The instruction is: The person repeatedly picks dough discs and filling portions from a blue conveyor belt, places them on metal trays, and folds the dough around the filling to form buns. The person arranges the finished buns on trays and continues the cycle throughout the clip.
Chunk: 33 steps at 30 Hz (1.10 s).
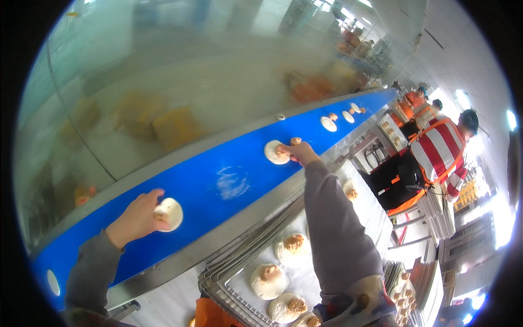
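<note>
On the blue conveyor belt, my left hand (137, 218) has its fingers closed on the left edge of a flat white dough round (173, 213), with some brown filling between the fingertips. Farther along the belt, my right hand (301, 153) reaches over and pinches the right edge of another dough round (274, 154). A brown lump of filling (296, 140) shows just beyond its fingers. Below my right forearm, a paper-lined wire tray (239, 279) bears several dough rounds (269, 282) topped with brown filling. My sleeve covers part of that tray.
The blue belt (231, 158) runs from lower left to upper right. More dough rounds with lumps (328, 124) lie far along it; a lone round (53, 282) lies at the near left. A person in a striped shirt (438, 148) stands right, near stacked trays (436, 210). Misty glass (190, 71) lies behind.
</note>
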Motion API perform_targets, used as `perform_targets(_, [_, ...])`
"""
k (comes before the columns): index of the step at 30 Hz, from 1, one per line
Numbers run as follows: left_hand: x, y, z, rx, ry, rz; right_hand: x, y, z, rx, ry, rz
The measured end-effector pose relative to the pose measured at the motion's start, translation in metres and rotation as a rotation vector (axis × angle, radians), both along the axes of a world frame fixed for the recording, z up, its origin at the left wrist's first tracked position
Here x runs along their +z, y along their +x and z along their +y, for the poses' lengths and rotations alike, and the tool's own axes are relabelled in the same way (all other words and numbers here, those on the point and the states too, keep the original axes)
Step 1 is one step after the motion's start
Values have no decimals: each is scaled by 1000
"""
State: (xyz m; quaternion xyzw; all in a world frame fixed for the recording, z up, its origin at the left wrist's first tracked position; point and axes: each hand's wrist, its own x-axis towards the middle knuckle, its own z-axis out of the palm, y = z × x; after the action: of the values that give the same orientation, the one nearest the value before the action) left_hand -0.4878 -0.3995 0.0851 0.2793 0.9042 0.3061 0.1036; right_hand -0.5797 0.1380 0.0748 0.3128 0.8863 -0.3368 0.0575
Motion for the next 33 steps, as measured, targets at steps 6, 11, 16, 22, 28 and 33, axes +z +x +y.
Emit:
perform_targets(6, [31,38,-50,-24,-17,-59,6,17,-95,360,222,73])
perform_targets(11, [82,55,-39,249,418,-922,64,76,-87,565,-147,380])
perform_targets(16, [124,105,65,28,741,-1172,147,181,67,181,-536,452])
perform_targets(22, [141,159,247,-635,360,-1090,108,258,189,-374,-701,601])
perform_targets(28, [106,192,293,-855,189,-654,109,332,167,177,-943,368])
perform_targets(33, [83,188,279,-764,118,-440,115,372,76,363,-878,18])
